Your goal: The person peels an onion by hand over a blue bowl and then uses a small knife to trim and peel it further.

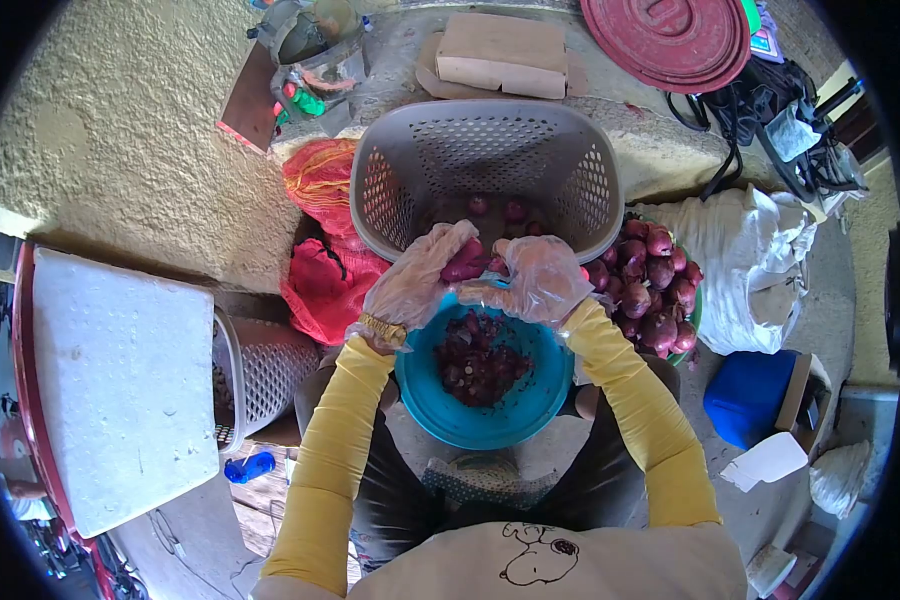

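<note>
My left hand [425, 272], in a clear plastic glove, is closed on a red onion [463, 262] above the far rim of a blue basin [485, 428]. Close beside it, my right hand [542, 280], gloved the same way, has its fingers curled in toward the onion; what they grip is hidden. Dark red onion skins and scraps [480, 362] lie in the basin between my knees. Just beyond my hands stands a grey perforated basket [485, 150] with several red onions [515, 212] at its bottom. Near my right wrist, whole red onions [655, 280] fill a green-rimmed container.
A red mesh sack [330, 275] leans left of the basket. Further left are a white foam board [120, 390] and a light perforated basket [270, 375]. On the right are a white sack [745, 260] and a blue container [750, 400]. A cardboard box [500, 55] and red lid [665, 40] sit behind.
</note>
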Demonstrator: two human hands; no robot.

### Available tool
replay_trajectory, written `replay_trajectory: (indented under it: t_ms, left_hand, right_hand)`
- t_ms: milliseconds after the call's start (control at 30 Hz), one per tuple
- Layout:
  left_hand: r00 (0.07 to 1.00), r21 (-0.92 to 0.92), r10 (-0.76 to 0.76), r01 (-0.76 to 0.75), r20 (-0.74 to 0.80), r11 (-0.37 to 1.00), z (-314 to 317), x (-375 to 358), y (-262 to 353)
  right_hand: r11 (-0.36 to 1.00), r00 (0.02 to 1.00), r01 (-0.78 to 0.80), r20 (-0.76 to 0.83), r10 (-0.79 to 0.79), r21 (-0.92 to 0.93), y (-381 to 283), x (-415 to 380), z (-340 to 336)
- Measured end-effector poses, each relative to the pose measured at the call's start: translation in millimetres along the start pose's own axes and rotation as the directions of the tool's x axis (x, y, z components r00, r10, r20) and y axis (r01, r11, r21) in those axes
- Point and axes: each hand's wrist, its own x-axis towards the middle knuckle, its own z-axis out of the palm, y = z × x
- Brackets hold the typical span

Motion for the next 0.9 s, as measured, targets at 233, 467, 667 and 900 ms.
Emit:
replay_trajectory:
  t_ms: [233, 467, 667, 900]
  left_hand:
    - [0.994, -0.037, 0.103, -0.104, -0.033, 0.994, 8.0, -4.9, -14.5]
    - [0.996, 0.054, 0.082, -0.079, -0.044, 0.995, 5.9, -9.7, -6.0]
    - [0.999, 0.067, 0.049, -0.049, -0.009, 0.997, 5.5, -10.7, -3.0]
    - [0.851, -0.709, -0.272, 0.524, 0.449, 0.472, -1.6, 6.8, -17.0]
  right_hand:
    - [0.994, 0.988, 0.104, -0.117, -0.105, -0.014, 10.3, -0.7, 14.2]
    - [0.990, 0.990, 0.131, -0.056, -0.133, -0.042, 13.5, 0.4, 12.2]
    - [0.970, 0.964, 0.235, 0.144, -0.224, -0.065, 14.6, 0.9, 5.7]
    - [0.976, 0.974, 0.214, 0.078, -0.211, -0.031, 13.3, -0.7, 2.7]
